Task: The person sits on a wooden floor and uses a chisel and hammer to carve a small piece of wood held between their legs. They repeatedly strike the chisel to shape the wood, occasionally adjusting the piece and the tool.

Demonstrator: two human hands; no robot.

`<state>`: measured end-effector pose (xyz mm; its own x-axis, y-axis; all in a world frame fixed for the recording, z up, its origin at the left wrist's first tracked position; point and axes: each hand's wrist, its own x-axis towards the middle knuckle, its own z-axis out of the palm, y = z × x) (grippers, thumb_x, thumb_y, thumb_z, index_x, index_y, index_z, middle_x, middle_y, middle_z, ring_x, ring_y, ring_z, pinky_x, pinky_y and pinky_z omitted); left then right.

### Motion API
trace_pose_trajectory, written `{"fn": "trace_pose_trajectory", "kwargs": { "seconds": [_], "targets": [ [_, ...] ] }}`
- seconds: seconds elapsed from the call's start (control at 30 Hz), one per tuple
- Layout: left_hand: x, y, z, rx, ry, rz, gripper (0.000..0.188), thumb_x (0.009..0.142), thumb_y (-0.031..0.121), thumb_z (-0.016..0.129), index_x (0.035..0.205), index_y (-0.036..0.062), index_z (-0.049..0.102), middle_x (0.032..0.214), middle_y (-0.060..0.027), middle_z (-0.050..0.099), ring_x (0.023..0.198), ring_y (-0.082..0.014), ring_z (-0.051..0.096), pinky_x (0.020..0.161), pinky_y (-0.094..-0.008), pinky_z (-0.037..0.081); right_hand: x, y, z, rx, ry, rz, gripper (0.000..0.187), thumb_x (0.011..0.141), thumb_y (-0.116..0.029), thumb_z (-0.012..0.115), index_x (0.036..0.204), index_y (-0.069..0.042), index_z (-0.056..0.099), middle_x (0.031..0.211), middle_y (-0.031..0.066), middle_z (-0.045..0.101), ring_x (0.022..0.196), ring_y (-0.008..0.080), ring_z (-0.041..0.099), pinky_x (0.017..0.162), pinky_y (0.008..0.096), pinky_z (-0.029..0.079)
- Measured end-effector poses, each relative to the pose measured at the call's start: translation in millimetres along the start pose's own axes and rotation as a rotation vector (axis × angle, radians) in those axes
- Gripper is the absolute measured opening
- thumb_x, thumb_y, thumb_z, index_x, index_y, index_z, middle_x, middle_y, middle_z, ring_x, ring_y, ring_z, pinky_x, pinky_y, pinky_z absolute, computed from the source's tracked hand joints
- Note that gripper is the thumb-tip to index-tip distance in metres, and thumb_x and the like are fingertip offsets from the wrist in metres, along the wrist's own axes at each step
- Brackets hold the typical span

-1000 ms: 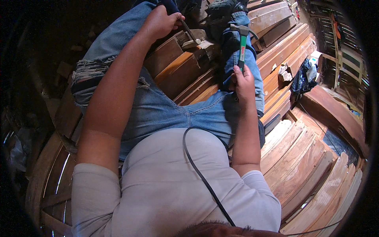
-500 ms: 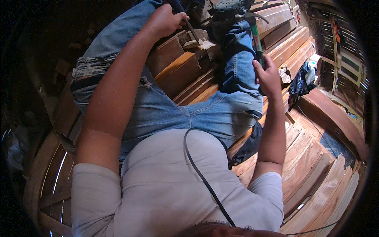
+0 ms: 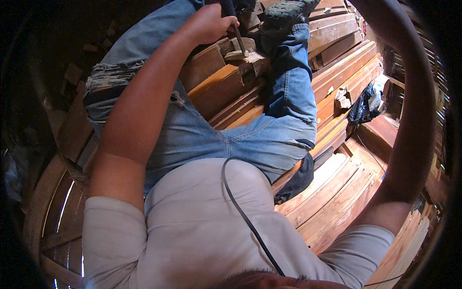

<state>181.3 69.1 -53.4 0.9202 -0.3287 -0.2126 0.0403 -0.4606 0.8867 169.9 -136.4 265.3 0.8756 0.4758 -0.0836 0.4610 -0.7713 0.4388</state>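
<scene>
My left hand [image 3: 211, 25] is closed around a chisel [image 3: 239, 39], a slim dark metal shaft with a thick dark handle. Its tip points down at the splintered end of a wooden piece [image 3: 254, 61] lying between my legs. Whether the tip digs in or only touches, I cannot tell. My right arm [image 3: 413, 101] is raised along the right side and runs out past the upper edge, so the right hand and whatever it holds are out of sight.
Stacked reddish-brown boards [image 3: 344, 67] lie beyond my right leg, and paler planks [image 3: 332, 192] lie nearer on the right. A black plastic bag [image 3: 366, 107] rests by the stack. A dark shoe [image 3: 288, 12] stands at the top. A black cable [image 3: 240, 207] hangs over my shirt.
My right hand, which held a green-handled claw hammer beside my right leg, has swung up and out of view. My left hand and the chisel have shifted slightly right.
</scene>
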Motion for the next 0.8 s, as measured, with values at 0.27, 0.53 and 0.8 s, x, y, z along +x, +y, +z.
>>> {"fn": "trace_pose_trajectory", "kwargs": {
  "seconds": [0.27,0.53,0.8],
  "targets": [
    [-3.5,8.7,1.4,0.071,0.023,0.255,0.044,0.092,0.042,0.078,0.096,-0.0012,0.071,0.084,-0.0172,0.074,0.073,-0.0250,0.073,0.068,-0.0406,0.057,79.0,-31.4,-35.5,0.175,-0.348,0.061,0.032,0.100,-0.026,0.065,0.126,-0.009,0.067,0.091,0.0136,0.072,0.077,0.0244,0.068,0.072,0.0402,0.056],
    [-6.6,11.1,-3.0,-0.164,-0.065,0.075,0.040,0.096,0.036,0.074,0.101,-0.0033,0.068,0.092,-0.0161,0.077,0.082,-0.0237,0.076,0.075,-0.0380,0.060,103.8,-33.7,-34.7,0.163,-0.420,-0.030,0.048,0.101,-0.016,0.063,0.148,-0.023,0.058,0.088,0.0111,0.072,0.075,0.0171,0.066,0.072,0.0364,0.056],
    [-10.8,21.8,-11.1,0.000,-0.139,0.039,0.032,0.101,0.026,0.069,0.117,-0.0010,0.067,0.098,-0.0167,0.077,0.089,-0.0267,0.077,0.081,-0.0401,0.059,103.3,-41.1,-26.2,0.224,-0.382,0.021,0.037,0.104,-0.018,0.059,0.139,-0.012,0.064,0.099,0.0178,0.075,0.081,0.0240,0.069,0.080,0.0403,0.055]
  ]
}}
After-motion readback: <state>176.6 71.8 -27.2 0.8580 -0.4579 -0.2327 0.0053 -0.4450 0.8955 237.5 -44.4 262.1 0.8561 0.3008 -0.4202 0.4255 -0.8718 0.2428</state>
